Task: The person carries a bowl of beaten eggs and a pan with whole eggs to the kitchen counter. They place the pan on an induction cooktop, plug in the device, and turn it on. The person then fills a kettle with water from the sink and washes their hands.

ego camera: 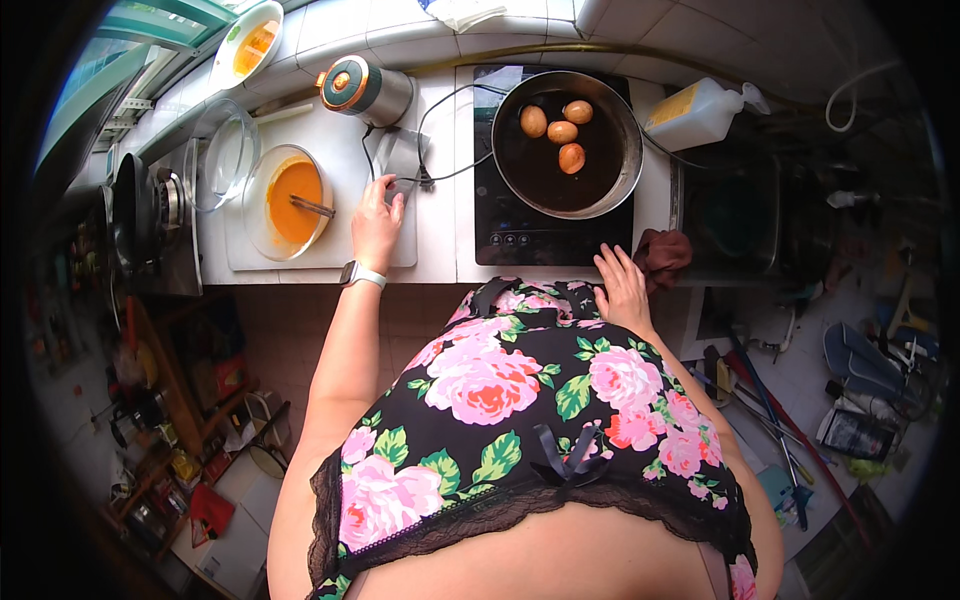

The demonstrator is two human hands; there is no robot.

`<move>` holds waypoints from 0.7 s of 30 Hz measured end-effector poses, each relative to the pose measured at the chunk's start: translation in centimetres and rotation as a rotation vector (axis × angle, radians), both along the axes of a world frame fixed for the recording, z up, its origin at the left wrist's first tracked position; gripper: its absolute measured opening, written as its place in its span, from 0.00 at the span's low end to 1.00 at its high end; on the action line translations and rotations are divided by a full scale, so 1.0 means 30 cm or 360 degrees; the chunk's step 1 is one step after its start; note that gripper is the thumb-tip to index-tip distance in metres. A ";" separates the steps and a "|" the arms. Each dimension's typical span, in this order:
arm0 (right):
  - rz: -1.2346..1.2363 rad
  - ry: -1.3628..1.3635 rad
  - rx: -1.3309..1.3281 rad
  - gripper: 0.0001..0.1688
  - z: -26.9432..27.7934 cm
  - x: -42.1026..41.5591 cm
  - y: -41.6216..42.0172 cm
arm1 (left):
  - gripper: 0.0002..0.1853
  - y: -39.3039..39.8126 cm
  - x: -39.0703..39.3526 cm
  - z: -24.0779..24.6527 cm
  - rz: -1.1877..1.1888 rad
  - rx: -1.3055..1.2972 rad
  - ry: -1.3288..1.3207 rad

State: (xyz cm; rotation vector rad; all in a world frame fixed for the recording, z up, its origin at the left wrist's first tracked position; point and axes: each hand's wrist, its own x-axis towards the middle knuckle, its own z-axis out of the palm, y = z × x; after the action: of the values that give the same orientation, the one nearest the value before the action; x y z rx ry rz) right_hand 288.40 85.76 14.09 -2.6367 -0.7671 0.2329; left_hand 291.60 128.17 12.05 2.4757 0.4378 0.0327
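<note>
My left hand [379, 225], with a watch on the wrist, is over the right side of a white cutting board [341, 251]. Its fingertips meet a black power cord [450, 174] beside a clear plastic piece [401, 154]; whether they grip the cord is unclear. My right hand [622, 289] rests, fingers spread, at the front right corner of a black induction cooker [540, 244]. On the cooker stands a metal pan [622, 196] holding several brown eggs [562, 133] in dark liquid. Left of my left hand, a glass bowl [259, 225] contains orange batter [292, 191] and chopsticks [313, 205].
A steel jug with a green lid [386, 97] stands behind the board. Further left are a clear bowl [225, 161] and a stove with a black pan [131, 214]. At right are a white plastic bottle [697, 112], a brown cloth [664, 259] and a sink [739, 217].
</note>
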 end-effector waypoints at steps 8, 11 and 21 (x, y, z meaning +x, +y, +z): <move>-0.0131 -0.0045 -0.0090 0.34 -0.006 -0.010 -0.013 | 0.09 -0.054 0.064 0.018 -0.0149 0.0022 -0.0199; -0.0142 -0.0035 -0.0142 0.35 -0.021 0.003 -0.009 | 0.06 -0.029 0.050 -0.013 -0.0112 -0.0053 -0.0180; 0.0050 -0.0006 0.0101 0.33 0.010 0.029 0.076 | 0.05 0.066 -0.055 -0.046 0.0105 -0.0039 0.0038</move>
State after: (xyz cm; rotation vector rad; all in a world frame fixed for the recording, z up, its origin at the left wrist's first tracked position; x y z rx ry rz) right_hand 289.28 88.04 14.39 -2.5681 -0.8047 0.2086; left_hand 289.94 130.15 10.67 2.4393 0.5271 0.0249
